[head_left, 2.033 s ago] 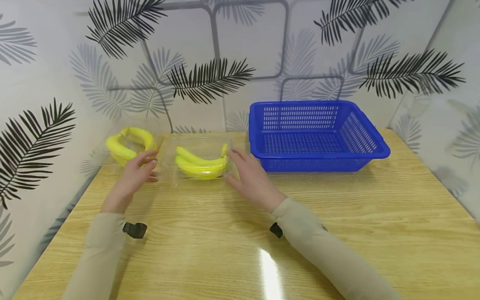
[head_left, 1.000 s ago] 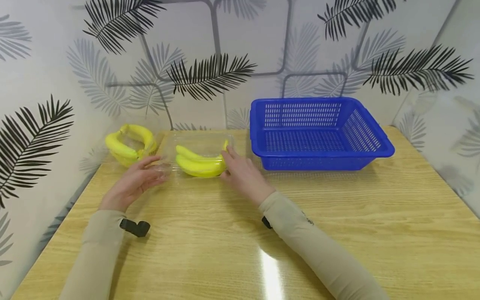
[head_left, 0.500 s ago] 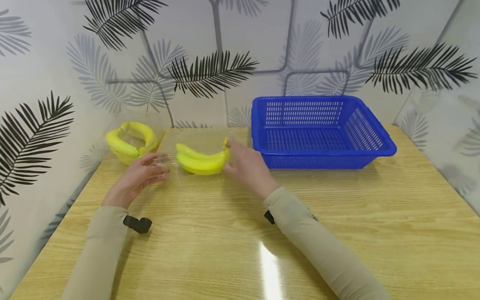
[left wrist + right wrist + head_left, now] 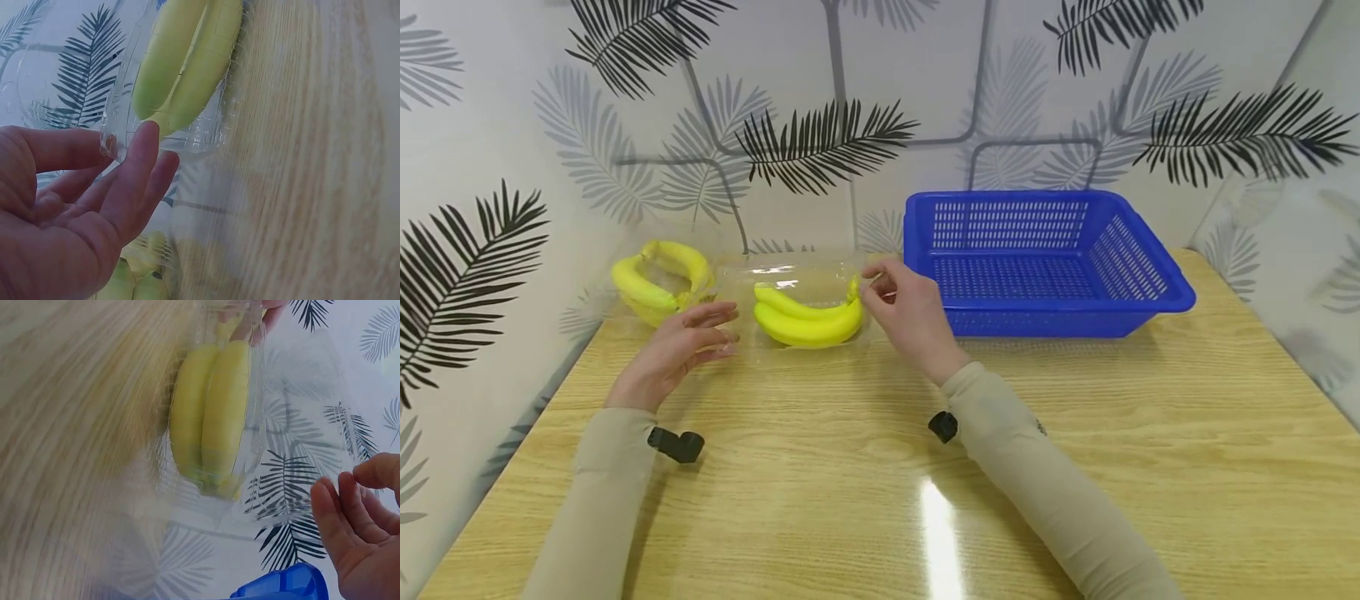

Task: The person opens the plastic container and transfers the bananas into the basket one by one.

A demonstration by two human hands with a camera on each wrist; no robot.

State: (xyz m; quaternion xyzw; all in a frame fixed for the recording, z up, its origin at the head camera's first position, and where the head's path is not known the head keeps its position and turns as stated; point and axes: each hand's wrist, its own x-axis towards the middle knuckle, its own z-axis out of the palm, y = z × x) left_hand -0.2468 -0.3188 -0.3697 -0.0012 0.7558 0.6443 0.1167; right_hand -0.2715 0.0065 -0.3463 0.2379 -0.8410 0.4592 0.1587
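A bunch of yellow bananas (image 4: 808, 323) lies in a clear plastic clamshell box (image 4: 741, 287) at the table's back. My left hand (image 4: 673, 346) is at the box's left end; in the left wrist view, thumb and fingers pinch its rim (image 4: 112, 147). At the right end, my right hand (image 4: 913, 312) pinches the edge of the clear lid (image 4: 306, 387), its thumb against the fingertips in the right wrist view. The lid stands raised at the back, leaving the bananas uncovered from the front.
A blue plastic basket (image 4: 1048, 312) with slotted walls stands right of the box. Another clear box with bananas (image 4: 662, 279) is at the back left, just behind the left hand. A leaf-patterned wall (image 4: 820, 75) rises behind the wooden table (image 4: 820, 500).
My right hand has gone from the box's right edge to pinching the lid and has drawn it up and back. The left hand has moved slightly right onto the box's left end.
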